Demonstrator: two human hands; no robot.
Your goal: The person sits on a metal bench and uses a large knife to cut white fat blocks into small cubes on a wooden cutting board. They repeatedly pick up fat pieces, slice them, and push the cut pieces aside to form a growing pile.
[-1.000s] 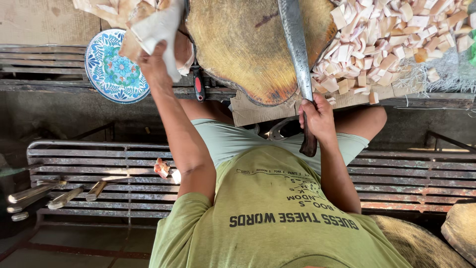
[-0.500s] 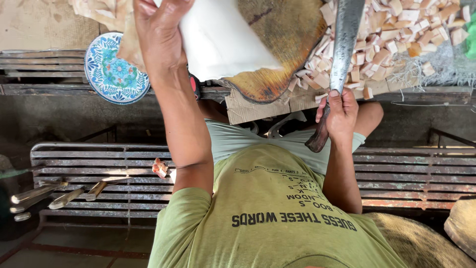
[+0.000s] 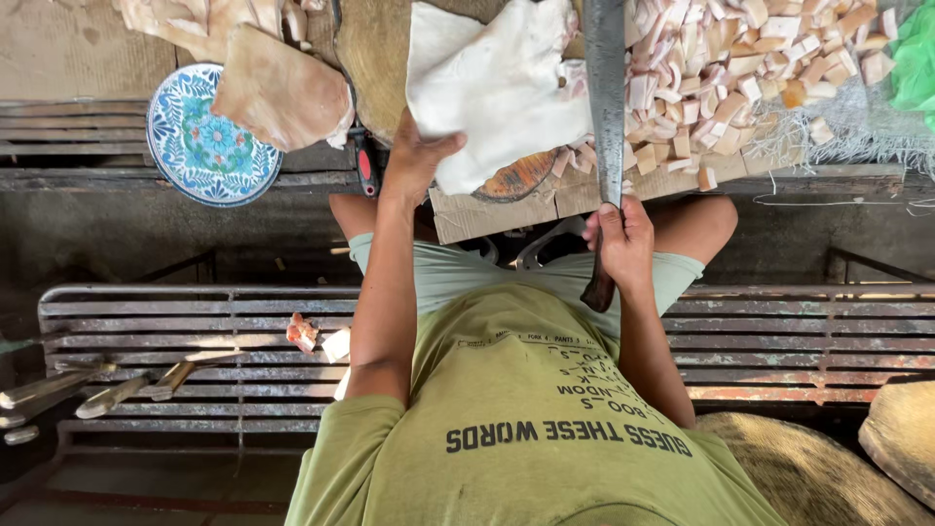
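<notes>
My left hand (image 3: 414, 161) grips the near edge of a big pale slab of skin or fat (image 3: 497, 93) and holds it over the round wooden chopping block (image 3: 375, 49). My right hand (image 3: 621, 239) is closed around the dark handle of a long heavy knife (image 3: 606, 97). Its blade points away from me, just right of the slab. A heap of small cut cubes (image 3: 721, 68) lies right of the blade.
A blue patterned plate (image 3: 190, 146) at the left has another tan slab (image 3: 278, 93) lying partly on it. A red-handled tool (image 3: 366, 166) lies beside the block. A slatted metal bench (image 3: 195, 331) crosses below, with spare knives (image 3: 107, 390) at its left end. A green bag (image 3: 916, 58) is at far right.
My left hand has carried the pale slab from near the plate rightward over the block, up to the blade. The knife and my right hand shifted only a little.
</notes>
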